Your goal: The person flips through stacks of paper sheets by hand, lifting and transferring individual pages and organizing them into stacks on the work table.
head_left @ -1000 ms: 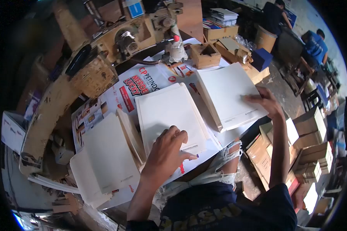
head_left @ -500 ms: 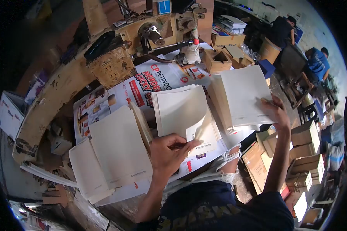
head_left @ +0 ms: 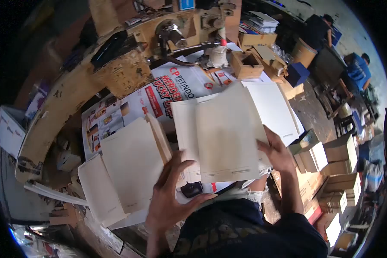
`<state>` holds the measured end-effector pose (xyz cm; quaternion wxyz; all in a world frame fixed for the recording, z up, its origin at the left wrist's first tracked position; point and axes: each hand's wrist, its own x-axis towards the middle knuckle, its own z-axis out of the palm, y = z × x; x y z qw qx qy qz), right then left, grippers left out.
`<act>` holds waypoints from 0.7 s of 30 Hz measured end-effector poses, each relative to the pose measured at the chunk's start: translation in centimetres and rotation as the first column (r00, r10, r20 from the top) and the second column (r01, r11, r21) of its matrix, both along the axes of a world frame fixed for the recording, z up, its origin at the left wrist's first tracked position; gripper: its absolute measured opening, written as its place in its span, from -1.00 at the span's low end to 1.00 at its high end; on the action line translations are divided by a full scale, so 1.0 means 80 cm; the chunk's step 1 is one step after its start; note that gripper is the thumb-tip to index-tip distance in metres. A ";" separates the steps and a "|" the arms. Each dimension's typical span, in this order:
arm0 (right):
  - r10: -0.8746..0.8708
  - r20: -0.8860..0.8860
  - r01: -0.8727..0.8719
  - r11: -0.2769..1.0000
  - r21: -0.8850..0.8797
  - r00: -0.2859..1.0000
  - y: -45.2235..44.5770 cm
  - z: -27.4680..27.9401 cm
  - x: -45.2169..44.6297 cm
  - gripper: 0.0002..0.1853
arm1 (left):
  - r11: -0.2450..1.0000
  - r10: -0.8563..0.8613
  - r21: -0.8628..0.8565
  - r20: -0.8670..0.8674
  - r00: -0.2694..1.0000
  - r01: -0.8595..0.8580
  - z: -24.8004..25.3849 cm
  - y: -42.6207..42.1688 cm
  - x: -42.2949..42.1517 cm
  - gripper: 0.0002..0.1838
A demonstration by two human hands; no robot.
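Observation:
My right hand [head_left: 279, 152] grips the right edge of several cream paper sheets [head_left: 228, 137], thumb on top. They hang over the middle paper stack [head_left: 185, 129] and hide most of it. My left hand [head_left: 170, 191] is open beside the lower left of these sheets, thumb and fingers spread apart. Left of it lies a wide paper stack [head_left: 133, 165], overlapped with a narrower paper stack [head_left: 99, 191] at the far left. Behind my right hand rests another white paper stack [head_left: 273, 107], small print along its lower edge.
A printed poster [head_left: 137, 101] covers the work surface. Beyond it stands a worn machine [head_left: 172, 34] with a wooden block [head_left: 122, 71]. A small wooden box [head_left: 246, 64] sits at the back. Cartons [head_left: 339, 155] stand at right. Two people are farther off at upper right.
My right hand has moved left, bringing sheets from the right stack over the middle one. My left hand has released the middle stack's lower corner and opened.

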<state>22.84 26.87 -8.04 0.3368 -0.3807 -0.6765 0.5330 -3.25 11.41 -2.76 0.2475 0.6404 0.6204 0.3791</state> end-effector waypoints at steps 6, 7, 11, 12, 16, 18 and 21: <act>-0.428 0.016 0.388 0.804 -0.450 0.904 -0.002 -0.035 0.002 -0.41 | 0.940 -0.035 -0.303 -0.538 0.842 -0.154 -0.006 -0.037 -0.058 -0.04; -0.423 0.022 0.387 0.806 -0.447 0.906 -0.002 -0.026 -0.001 -0.41 | 0.947 -0.057 -0.308 -0.435 0.898 -0.089 -0.004 -0.037 -0.066 -0.05; -0.327 0.001 0.297 0.855 -0.425 0.945 -0.005 -0.007 -0.013 -0.34 | 0.936 0.034 -0.318 -0.342 0.939 -0.150 0.006 -0.046 -0.084 -0.25; -0.161 0.150 0.189 0.963 -0.191 0.975 -0.007 -0.002 -0.017 -0.31 | 0.987 0.039 -0.127 -0.391 0.920 -0.096 0.003 -0.045 -0.086 -0.44; -0.172 0.121 0.176 0.984 -0.025 0.978 -0.020 0.028 -0.042 -0.43 | 0.897 0.357 -0.256 -0.062 0.932 -0.361 0.005 -0.065 -0.088 -0.64; -0.075 0.123 0.081 0.996 -0.042 0.990 -0.014 0.022 -0.035 -0.36 | 0.833 0.531 -0.232 0.083 0.843 -0.502 -0.007 -0.074 -0.094 -0.77; -0.157 -0.188 0.122 0.975 -0.184 0.970 -0.010 0.001 -0.031 -0.54 | 0.787 0.614 -0.144 0.262 0.744 -0.599 -0.016 -0.082 -0.091 -0.85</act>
